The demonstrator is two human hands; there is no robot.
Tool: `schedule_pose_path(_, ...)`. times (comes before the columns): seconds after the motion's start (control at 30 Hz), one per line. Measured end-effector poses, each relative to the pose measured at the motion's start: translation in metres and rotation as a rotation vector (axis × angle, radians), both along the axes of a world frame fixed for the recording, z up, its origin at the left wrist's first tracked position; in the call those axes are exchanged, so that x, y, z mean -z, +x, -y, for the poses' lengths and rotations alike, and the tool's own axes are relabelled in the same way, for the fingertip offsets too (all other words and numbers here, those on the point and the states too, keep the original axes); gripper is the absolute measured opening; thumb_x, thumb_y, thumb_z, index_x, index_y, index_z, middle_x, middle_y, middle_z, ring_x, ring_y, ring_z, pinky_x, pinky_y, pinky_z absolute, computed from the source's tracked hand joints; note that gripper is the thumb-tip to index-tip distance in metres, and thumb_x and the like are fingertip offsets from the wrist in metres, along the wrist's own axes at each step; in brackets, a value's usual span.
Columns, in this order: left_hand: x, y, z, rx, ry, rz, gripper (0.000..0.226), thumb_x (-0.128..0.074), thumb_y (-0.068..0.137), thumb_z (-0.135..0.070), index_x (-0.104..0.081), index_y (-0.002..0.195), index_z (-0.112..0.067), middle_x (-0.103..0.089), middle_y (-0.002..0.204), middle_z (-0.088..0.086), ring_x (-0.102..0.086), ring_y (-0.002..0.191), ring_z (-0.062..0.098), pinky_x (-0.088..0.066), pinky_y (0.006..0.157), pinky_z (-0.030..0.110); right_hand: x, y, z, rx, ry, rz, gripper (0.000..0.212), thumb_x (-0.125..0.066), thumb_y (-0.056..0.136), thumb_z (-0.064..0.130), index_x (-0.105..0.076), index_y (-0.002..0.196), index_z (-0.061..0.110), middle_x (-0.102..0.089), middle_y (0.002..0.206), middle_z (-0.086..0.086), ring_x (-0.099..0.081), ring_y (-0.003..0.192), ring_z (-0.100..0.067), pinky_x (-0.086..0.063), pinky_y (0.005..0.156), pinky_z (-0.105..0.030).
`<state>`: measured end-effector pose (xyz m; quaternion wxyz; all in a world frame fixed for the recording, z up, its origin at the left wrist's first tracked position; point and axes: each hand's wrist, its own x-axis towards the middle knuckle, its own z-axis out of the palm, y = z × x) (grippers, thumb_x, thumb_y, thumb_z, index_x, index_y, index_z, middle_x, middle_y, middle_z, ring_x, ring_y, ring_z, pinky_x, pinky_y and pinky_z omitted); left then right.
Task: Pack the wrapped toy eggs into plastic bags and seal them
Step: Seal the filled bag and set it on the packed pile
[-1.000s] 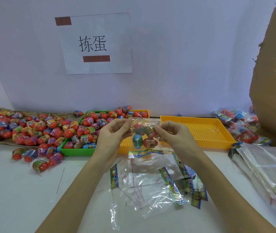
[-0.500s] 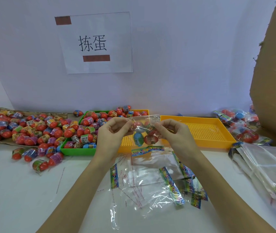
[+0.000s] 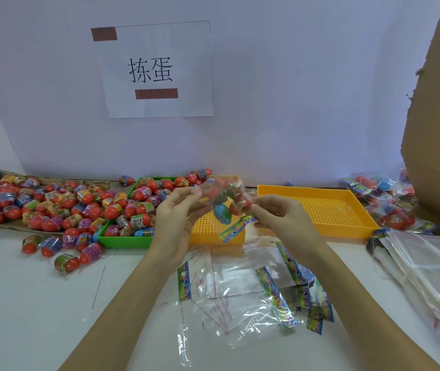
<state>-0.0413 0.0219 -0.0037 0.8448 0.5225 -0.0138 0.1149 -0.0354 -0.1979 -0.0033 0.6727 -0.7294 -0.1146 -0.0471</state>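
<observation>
Right now both hands are up above the desk [image 3: 26, 303], sharing one small clear bag [image 3: 224, 199] of wrapped eggs. Left hand [image 3: 176, 218] pinches the bag's upper left edge, fingers curled; right hand [image 3: 280, 218] pinches the lower right side, by the printed strip. Inside, a blue egg [image 3: 223, 213] sits low with red ones above it, blurred. Just behind the bag, a small yellow tray [image 3: 213, 231]; left of that, a green tray [image 3: 125, 241] heaped with eggs. More loose eggs [image 3: 53, 207] spread over cardboard and desk further left. Below the hands, empty clear bags [image 3: 240, 295] lie flat in a loose pile. To the right, a bigger yellow tray [image 3: 320, 207], then filled bags [image 3: 385, 199] near a cardboard box [image 3: 438, 129], and a stack of bags [image 3: 427, 266] at the edge.
</observation>
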Motion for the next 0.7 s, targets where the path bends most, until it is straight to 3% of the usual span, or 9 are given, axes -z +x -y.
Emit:
schedule_pose_path(0.07, -0.003, 0.000, -0.001, 0.050, 0.072, 0.026, 0.019, -0.054, 0.097, -0.005, -0.069, 0.110, -0.002, -0.078, 0.096, 0.006, -0.073, 0.090, 0.023, -0.063, 0.079, 0.030, -0.001, 0.001, 0.003, 0.015, 0.009, 0.000, 0.012, -0.067, 0.099, 0.014, -0.077, 0.106, 0.011, -0.078, 0.099, -0.013, -0.072, 0.093, -0.027, -0.062, 0.082, -0.034)
schedule_pose_path(0.13, -0.005, 0.000, -0.002, 0.084, 0.244, 0.041, 0.026, -0.060, 0.098, -0.020, -0.071, 0.118, -0.007, -0.077, 0.104, 0.007, -0.073, 0.093, 0.022, -0.062, 0.081, 0.031, -0.003, 0.001, 0.006, -0.001, -0.006, 0.007, 0.013, -0.067, 0.100, 0.016, -0.078, 0.105, 0.013, -0.078, 0.097, -0.010, -0.073, 0.095, -0.030, -0.061, 0.087, -0.039)
schedule_pose_path(0.23, 0.000, -0.003, 0.001, 0.088, 0.477, 0.003, 0.030, -0.072, 0.092, -0.045, -0.080, 0.108, -0.021, -0.078, 0.098, 0.002, -0.073, 0.088, 0.017, -0.061, 0.081, 0.027, -0.006, -0.001, 0.005, -0.008, -0.062, 0.037, 0.014, -0.067, 0.099, 0.020, -0.080, 0.103, 0.017, -0.079, 0.092, -0.005, -0.074, 0.093, -0.022, -0.059, 0.084, -0.032)
schedule_pose_path(0.33, 0.005, -0.004, 0.001, 0.045, 0.526, 0.000, 0.014, -0.079, 0.090, -0.032, -0.083, 0.097, -0.020, -0.078, 0.087, 0.003, -0.075, 0.086, 0.020, -0.061, 0.084, 0.025, -0.008, -0.003, 0.007, -0.009, -0.095, 0.040, 0.018, -0.067, 0.100, 0.025, -0.080, 0.097, 0.013, -0.078, 0.090, -0.006, -0.074, 0.091, -0.024, -0.059, 0.084, -0.037)
schedule_pose_path(0.43, 0.002, -0.005, -0.003, -0.009, 0.508, 0.039, 0.007, -0.082, 0.088, -0.026, -0.084, 0.093, -0.021, -0.078, 0.081, 0.003, -0.074, 0.076, 0.015, -0.058, 0.073, 0.017, -0.009, -0.002, 0.010, -0.017, -0.077, 0.045, 0.024, -0.068, 0.098, 0.029, -0.079, 0.095, 0.008, -0.077, 0.091, -0.012, -0.073, 0.093, -0.032, -0.058, 0.085, -0.044)
schedule_pose_path(0.57, -0.002, -0.006, -0.001, -0.140, 0.586, 0.145, 0.005, -0.081, 0.090, -0.020, -0.082, 0.094, -0.023, -0.078, 0.082, -0.003, -0.071, 0.072, 0.009, -0.057, 0.070, 0.018, -0.008, -0.002, 0.009, 0.021, -0.065, 0.097, 0.017, -0.069, 0.098, 0.025, -0.080, 0.093, 0.012, -0.078, 0.086, -0.002, -0.072, 0.081, -0.012, -0.053, 0.070, -0.019)
schedule_pose_path(0.7, -0.005, -0.011, 0.003, -0.286, 0.544, 0.247, 0.009, -0.081, 0.090, -0.017, -0.081, 0.096, -0.024, -0.078, 0.086, -0.005, -0.072, 0.078, 0.010, -0.057, 0.073, 0.020, -0.004, 0.002, 0.007, 0.170, -0.202, 0.148, 0.026, -0.062, 0.101, 0.038, -0.078, 0.092, 0.019, -0.075, 0.078, 0.007, -0.068, 0.072, -0.004, -0.052, 0.062, -0.017)
